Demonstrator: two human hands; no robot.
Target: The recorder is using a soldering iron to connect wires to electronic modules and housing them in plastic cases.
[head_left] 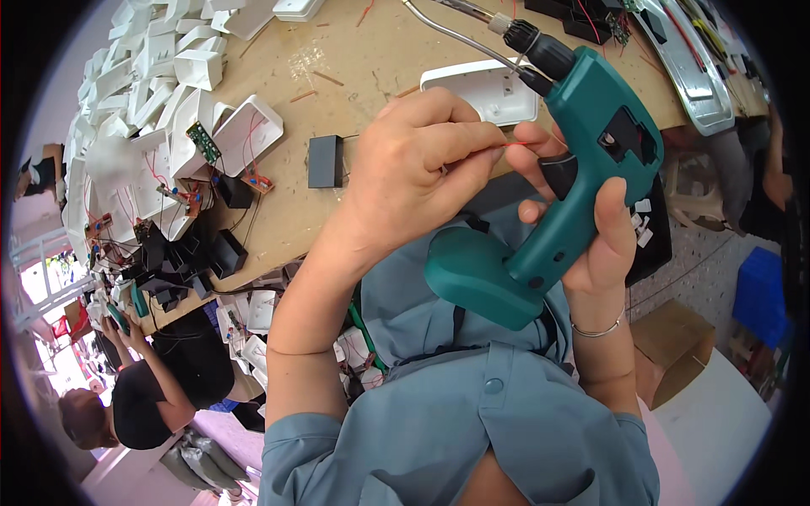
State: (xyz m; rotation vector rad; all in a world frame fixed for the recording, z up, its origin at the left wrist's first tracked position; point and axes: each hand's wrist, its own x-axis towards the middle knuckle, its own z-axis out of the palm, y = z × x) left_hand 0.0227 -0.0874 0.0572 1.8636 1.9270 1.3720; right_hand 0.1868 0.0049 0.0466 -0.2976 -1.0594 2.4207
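A green pistol-shaped soldering gun (582,126) with a black collar and a thin curved metal tube at its front rests in my right hand (603,244). My right palm and thumb support its handle from behind, and the fingers curl around near the black trigger. With thumb and forefinger, my left hand (405,156) pinches a thin red wire (513,143), which spans the small gap to my right fingertips. Where the wire ends is hidden. Just behind my hands, a white plastic shell (439,78) lies on the table. Left of my left hand sits a small black box (325,162).
White plastic housings (198,69) are heaped at the table's far left. A green circuit board (202,142) and black parts (228,253) with wires lie nearer. A clear tray (713,93) stands far right. Another person (169,371) works at the left; a cardboard box (675,346) is at right.
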